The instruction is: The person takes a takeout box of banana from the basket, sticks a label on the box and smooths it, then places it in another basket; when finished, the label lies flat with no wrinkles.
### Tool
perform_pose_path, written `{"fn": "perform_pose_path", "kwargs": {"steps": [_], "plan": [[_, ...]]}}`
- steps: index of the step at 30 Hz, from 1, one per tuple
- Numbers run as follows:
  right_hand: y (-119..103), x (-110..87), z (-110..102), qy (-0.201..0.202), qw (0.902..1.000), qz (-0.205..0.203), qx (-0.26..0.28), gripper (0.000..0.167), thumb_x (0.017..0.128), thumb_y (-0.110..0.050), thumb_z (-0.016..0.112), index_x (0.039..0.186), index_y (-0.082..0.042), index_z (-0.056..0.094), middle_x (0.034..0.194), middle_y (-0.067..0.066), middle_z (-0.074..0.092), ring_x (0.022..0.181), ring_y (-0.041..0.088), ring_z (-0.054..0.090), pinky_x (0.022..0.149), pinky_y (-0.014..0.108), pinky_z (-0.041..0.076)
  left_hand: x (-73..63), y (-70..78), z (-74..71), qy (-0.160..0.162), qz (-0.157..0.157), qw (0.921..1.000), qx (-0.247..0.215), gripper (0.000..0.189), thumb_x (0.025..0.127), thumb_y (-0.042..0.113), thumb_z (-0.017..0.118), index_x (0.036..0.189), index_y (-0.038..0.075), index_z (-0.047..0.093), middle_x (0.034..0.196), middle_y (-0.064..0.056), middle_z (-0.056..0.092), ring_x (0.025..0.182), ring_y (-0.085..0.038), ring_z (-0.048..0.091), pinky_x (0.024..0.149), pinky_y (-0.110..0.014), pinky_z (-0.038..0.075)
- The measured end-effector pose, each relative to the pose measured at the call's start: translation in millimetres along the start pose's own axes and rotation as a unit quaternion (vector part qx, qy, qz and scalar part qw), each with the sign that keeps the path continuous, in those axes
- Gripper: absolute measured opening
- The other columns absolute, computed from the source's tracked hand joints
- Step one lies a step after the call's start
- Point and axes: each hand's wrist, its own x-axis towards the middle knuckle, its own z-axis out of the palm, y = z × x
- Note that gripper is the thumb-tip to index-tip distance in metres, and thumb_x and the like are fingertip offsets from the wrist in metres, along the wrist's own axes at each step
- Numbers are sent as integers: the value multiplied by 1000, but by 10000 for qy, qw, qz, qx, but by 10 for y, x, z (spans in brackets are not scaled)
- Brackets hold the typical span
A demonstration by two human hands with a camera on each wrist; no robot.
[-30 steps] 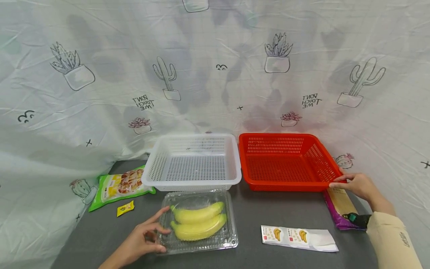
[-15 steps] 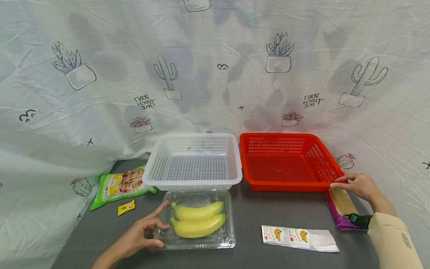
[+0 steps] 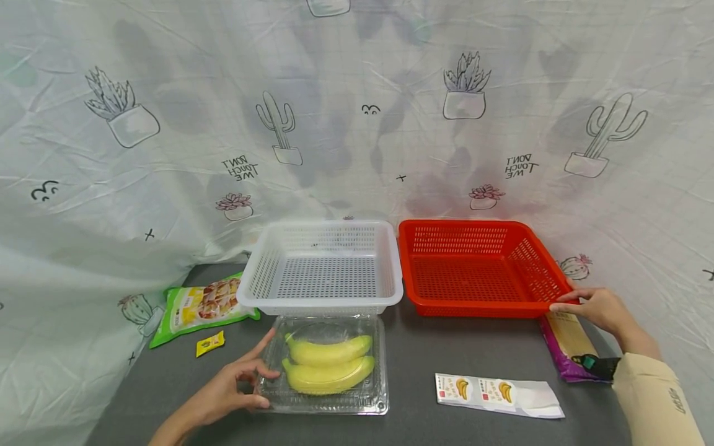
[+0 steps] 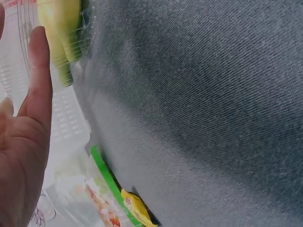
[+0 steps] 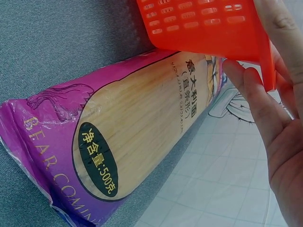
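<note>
In the head view, a clear plastic clamshell box (image 3: pixel 329 406) with two yellow bananas (image 3: pixel 329 375) inside lies just in front of the white basket. My left hand (image 3: pixel 223 387) is at its left side, fingers spread and fairly straight, touching the edge; the left wrist view shows the index finger (image 4: pixel 40 75) extended along the clear plastic. At the right, my right hand (image 3: pixel 605 313) pinches the near right corner of the red basket (image 3: pixel 474 308) between thumb and fingers. The right wrist view shows this hand (image 5: pixel 284 123) around the basket's rim.
A white basket (image 3: pixel 320 302) stands left of the red one. A purple spaghetti pack (image 3: pixel 569 347) lies partly under the red basket's corner. A strip of banana stickers (image 3: pixel 496 395) lies front right. A green food bag (image 3: pixel 203 310) and small yellow packet (image 3: pixel 210 344) lie left.
The clamshell box has shifted slightly left and straightened, and my left hand has moved left with it. My right hand stays on the red basket's corner.
</note>
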Motion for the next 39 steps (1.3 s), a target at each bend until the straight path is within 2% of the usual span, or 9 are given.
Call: {"fn": "perform_pose_path", "kwargs": {"steps": [12, 17, 20, 23, 27, 29, 32, 35, 39], "plan": [[-23, 69, 16, -76, 10000, -39, 18, 64, 82, -52, 70, 107, 7, 69, 140, 38, 24, 118, 62, 28, 82, 68, 41, -64, 16, 10, 465, 42, 9973, 565, 39, 75, 9, 80, 111, 4, 69, 157, -20, 12, 101, -4, 58, 68, -30, 55], [-29, 88, 23, 8, 9999, -120, -71, 63, 82, -53, 70, 105, 7, 70, 138, 39, 26, 116, 61, 31, 80, 63, 44, -107, 76, -59, 175, -110, 9986, 496, 48, 78, 12, 78, 123, 2, 64, 155, -28, 10, 107, -15, 63, 73, -33, 56], [-37, 88, 28, 50, 9997, -190, -112, 62, 82, -52, 71, 104, 6, 71, 138, 39, 27, 115, 59, 33, 78, 60, 47, -176, 150, -117, 85, -257, 9990, 369, 53, 83, 13, 74, 132, 0, 57, 157, -16, 18, 102, -24, 66, 74, -33, 57], [-36, 70, 36, 103, 9992, -330, -209, 59, 82, -50, 72, 102, 6, 72, 136, 39, 30, 113, 58, 35, 75, 55, 49, -226, 226, -119, 708, -204, 9940, 812, 50, 86, 15, 71, 133, 5, 57, 152, 4, 33, 103, -21, 65, 72, -29, 56], [-36, 23, 12, 138, 9981, -502, -321, 57, 83, -47, 72, 103, 7, 71, 134, 40, 33, 113, 59, 34, 76, 58, 48, -153, 390, 24, 2222, -191, 9641, 1439, 38, 88, 14, 70, 125, 13, 63, 140, -1, 51, 101, -10, 64, 69, -28, 56], [-28, -2, 2, 140, 9982, -498, -304, 59, 84, -46, 71, 106, 8, 69, 133, 43, 35, 109, 58, 37, 75, 58, 48, -48, 506, 129, 2777, -402, 9527, 1164, 35, 88, 12, 70, 123, 13, 64, 134, -12, 56, 98, -9, 65, 69, -30, 57], [4, -42, 25, 105, 9987, -481, -141, 64, 87, -47, 68, 116, 10, 63, 130, 45, 37, 104, 55, 40, 71, 55, 49, 159, 681, 306, 3106, -781, 9473, 74, 36, 88, 12, 70, 123, 9, 64, 131, -12, 58, 97, -16, 67, 72, -34, 57], [31, -99, 74, 35, 9983, -539, 204, 69, 91, -44, 63, 129, 12, 50, 138, 44, 27, 115, 59, 35, 79, 67, 43, 390, 816, 516, 3033, -1155, 9382, -1206, 40, 86, 13, 72, 125, 6, 63, 133, -11, 57, 100, -22, 66, 77, -38, 56], [53, -181, 136, 198, 9926, -624, 1025, 70, 96, -38, 57, 144, 7, 32, 151, 32, -6, 130, 64, 3, 93, 74, 21, 654, 928, 820, 2589, -1162, 9300, -2337, 43, 85, 8, 72, 126, -1, 60, 132, -16, 55, 100, -25, 66, 82, -40, 54]]}}
